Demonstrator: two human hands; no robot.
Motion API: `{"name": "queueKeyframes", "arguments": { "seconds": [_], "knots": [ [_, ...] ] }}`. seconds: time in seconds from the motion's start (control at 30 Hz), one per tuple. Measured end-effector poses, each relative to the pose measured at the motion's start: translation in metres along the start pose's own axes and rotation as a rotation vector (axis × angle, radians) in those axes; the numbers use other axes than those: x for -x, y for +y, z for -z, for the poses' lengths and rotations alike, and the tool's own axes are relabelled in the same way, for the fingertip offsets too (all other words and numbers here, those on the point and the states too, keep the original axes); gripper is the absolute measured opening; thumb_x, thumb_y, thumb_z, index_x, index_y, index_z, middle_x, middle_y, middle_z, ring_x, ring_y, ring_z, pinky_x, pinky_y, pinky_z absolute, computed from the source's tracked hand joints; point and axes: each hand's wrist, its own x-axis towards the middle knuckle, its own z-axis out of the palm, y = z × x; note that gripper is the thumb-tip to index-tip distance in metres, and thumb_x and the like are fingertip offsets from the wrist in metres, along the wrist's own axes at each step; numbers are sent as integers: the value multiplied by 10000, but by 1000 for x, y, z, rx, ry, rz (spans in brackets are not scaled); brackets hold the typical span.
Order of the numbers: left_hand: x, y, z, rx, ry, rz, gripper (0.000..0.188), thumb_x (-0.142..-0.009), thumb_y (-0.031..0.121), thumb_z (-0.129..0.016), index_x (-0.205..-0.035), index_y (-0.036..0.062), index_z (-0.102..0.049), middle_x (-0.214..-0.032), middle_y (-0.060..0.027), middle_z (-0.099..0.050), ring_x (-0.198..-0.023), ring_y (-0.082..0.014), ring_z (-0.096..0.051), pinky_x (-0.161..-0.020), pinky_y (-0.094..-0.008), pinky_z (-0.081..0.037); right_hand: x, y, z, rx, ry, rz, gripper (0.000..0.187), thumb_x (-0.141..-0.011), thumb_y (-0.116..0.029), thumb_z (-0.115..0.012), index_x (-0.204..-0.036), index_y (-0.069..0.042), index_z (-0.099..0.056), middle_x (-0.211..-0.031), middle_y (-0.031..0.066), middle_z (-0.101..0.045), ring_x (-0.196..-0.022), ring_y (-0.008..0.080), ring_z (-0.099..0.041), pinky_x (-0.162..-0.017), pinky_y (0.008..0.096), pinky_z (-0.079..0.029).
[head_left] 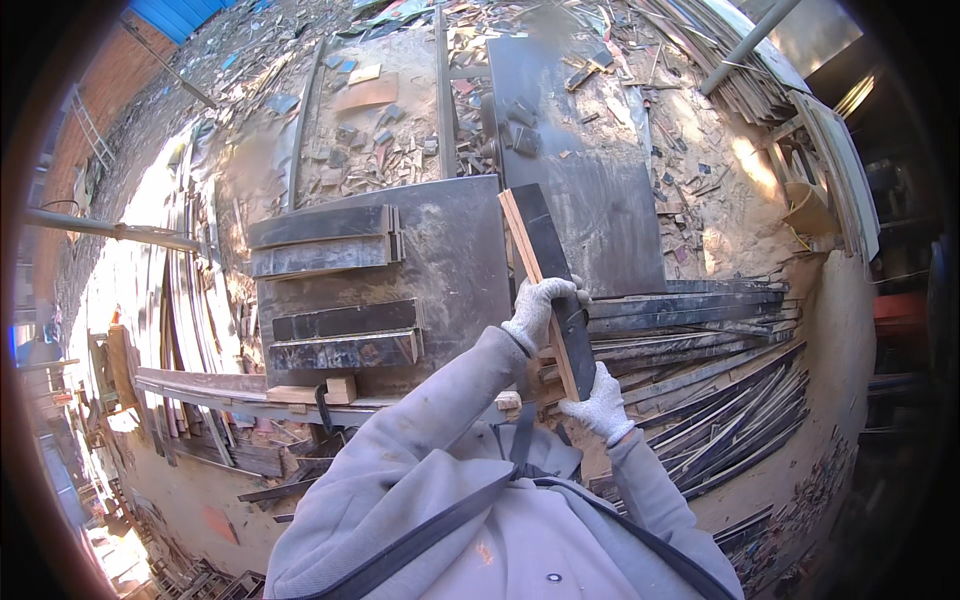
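Observation:
I hold a short stack of dark-faced plywood strips [546, 232] tilted in front of me, its pale wood edges facing left. My left hand [541, 309], in a whitish knit glove, is closed round its middle. My right hand [603, 405], gloved the same way, grips its near end. To the left, a dark tabletop panel [455, 270] bears two piles of similar strips: a farther pile [320, 232] and a nearer pile [345, 335]. Small wood blocks [341, 390] sit at the panel's near edge, beside a dark curved metal piece [322, 408].
Another dark panel [605, 215] extends away beyond my hands. Long strips [690, 400] lie heaped at the right, and more long boards [185, 300] at the left. Wood scraps [400, 140] litter the ground ahead. Metal poles [745, 50] stand at the far right and left [120, 230].

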Motion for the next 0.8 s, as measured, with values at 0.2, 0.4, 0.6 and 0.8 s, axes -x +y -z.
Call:
{"name": "queueKeyframes", "arguments": {
  "seconds": [0.2, 0.4, 0.6, 0.8],
  "knots": [
    [-99, -23, 52, -629, 344, -64, 477, -972, 402, -737, -1178, -26, -697, -1065, -118, -747, -901, -224, -707, -781, -381, -562, -56, 13, 5, 461, 55, -264, 720, -628, -323, -851, -1183, 0, -525, -963, 250, -729, -931, 426, -729, -843, 494, -580],
    [-171, -25, 72, -556, 402, 106, 532, -1038, 430, -638, -1306, -29, -632, -1166, -122, -717, -984, -250, -667, -879, -421, -514, -101, -5, 9, 597, -13, -372, 731, -647, -329, -860, -1191, 27, -526, -1054, 280, -725, -1027, 438, -720, -904, 500, -575],
    [-212, -7, 86, -678, 391, 65, 521, -1049, 443, -609, -1271, -27, -648, -1138, -132, -718, -955, -256, -670, -870, -428, -514, -132, -27, 19, 631, -55, -373, 766, -672, -324, -843, -1267, 36, -523, -1094, 290, -719, -1052, 436, -716, -919, 484, -577],
    [-210, -2, 78, -663, 401, 49, 518, -1057, 446, -588, -1263, -24, -656, -1130, -136, -723, -949, -261, -674, -862, -425, -514, -139, -26, 23, 654, -67, -353, 765, -671, -333, -844, -1261, 33, -523, -1105, 290, -719, -1059, 432, -717, -928, 474, -575]
  ]
}}
